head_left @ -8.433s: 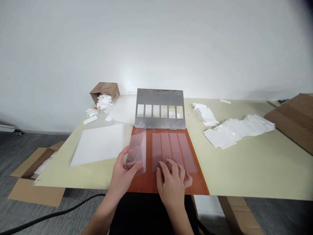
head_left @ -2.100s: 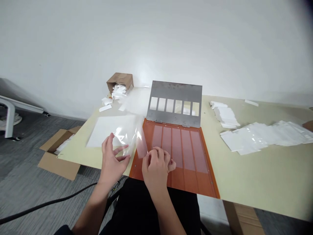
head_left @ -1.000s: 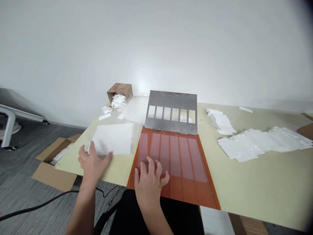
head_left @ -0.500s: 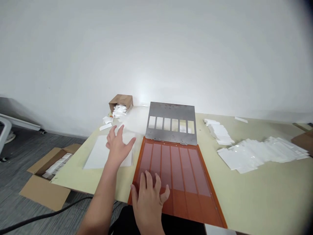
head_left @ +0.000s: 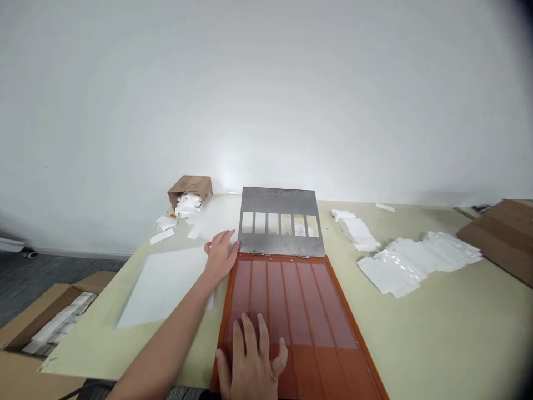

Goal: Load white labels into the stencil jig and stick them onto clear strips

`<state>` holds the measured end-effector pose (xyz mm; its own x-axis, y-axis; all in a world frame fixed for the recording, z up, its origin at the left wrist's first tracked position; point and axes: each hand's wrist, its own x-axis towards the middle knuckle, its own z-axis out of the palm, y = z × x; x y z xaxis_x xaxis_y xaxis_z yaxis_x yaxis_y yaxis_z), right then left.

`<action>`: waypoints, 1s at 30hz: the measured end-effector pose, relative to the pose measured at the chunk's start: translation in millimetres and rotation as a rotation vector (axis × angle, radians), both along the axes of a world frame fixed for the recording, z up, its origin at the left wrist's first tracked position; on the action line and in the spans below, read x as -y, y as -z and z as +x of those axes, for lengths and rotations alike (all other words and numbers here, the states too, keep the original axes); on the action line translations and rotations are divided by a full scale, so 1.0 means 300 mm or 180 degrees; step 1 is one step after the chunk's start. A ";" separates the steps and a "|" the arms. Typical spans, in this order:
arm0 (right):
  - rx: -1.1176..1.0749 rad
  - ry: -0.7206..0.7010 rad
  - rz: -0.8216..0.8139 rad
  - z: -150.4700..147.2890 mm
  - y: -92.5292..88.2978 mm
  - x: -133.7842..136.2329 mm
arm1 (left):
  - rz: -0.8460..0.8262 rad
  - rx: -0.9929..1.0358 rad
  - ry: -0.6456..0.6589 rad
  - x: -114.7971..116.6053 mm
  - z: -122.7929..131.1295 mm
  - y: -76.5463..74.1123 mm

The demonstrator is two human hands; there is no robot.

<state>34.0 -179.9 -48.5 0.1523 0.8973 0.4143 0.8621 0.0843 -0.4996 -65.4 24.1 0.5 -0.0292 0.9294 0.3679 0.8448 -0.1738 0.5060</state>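
My right hand (head_left: pixel 250 364) lies flat with its fingers apart on a translucent film (head_left: pixel 291 300), which covers the orange hinged board (head_left: pixel 308 378). The film shows as reddish strips divided by long lines. My left hand (head_left: pixel 220 256) is open and holds nothing, its fingertips at the lower left corner of a grey steel plate (head_left: pixel 278 204). That plate has a row of several rectangular windows and is hinged to the board's far edge. Below my left forearm lies a white sheet (head_left: pixel 160 289).
A tipped brown paper bag (head_left: pixel 189 188) spills white pieces at the far left. A loose film sheet (head_left: pixel 212 222) lies near it. White stacks (head_left: pixel 356 230) and glossy packets (head_left: pixel 416 264) sit on the pale table to the right, with cardboard (head_left: pixel 506 239) beyond.
My left hand has moved forward from the white sheet to the steel plate's corner. My right hand has slid toward the board's near edge. The view has tilted upward, so the table sits lower.
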 end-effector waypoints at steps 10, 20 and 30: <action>-0.0119 0.0153 0.0171 -0.007 0.055 -0.009 | -0.0192 0.0109 0.0127 -0.002 0.014 0.021; 0.0488 0.0175 0.0577 0.006 0.061 -0.011 | -0.0265 0.0125 0.0167 -0.015 0.015 0.044; 0.1069 0.0439 0.0463 0.196 0.049 -0.005 | -0.0248 0.0061 0.0192 -0.016 0.016 0.051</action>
<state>92.8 -178.4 -63.2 0.1016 0.8062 0.5829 0.9838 0.0054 -0.1791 -60.6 29.0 -14.7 0.0215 0.9555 0.2944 0.8241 -0.1836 0.5359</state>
